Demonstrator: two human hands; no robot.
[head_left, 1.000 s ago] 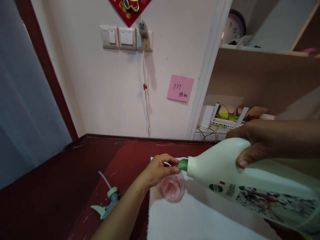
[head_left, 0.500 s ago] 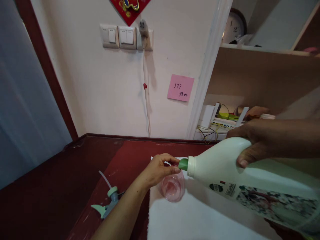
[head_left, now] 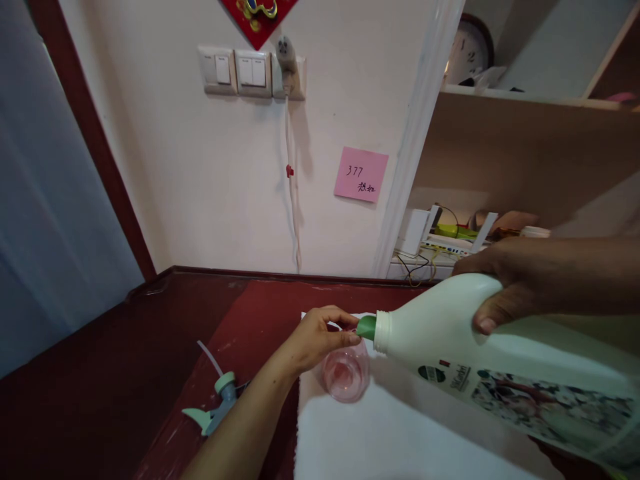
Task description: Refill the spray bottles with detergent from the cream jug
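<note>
One white jug (head_left: 500,373) gripped by right hand (head_left: 500,287), left hand (head_left: 315,337) fingers pinching one pink bottle (head_left: 345,372), one sprayer head (head_left: 217,400)

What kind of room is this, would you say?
Probably a room in a home: wall light switches with a plugged-in charger, a shelf holding a router, a clock, and a dark red table.

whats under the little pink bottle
A white cloth lies under the small pink bottle, on the red table. The left hand covers the bottle's top, so its opening is hidden.
</note>
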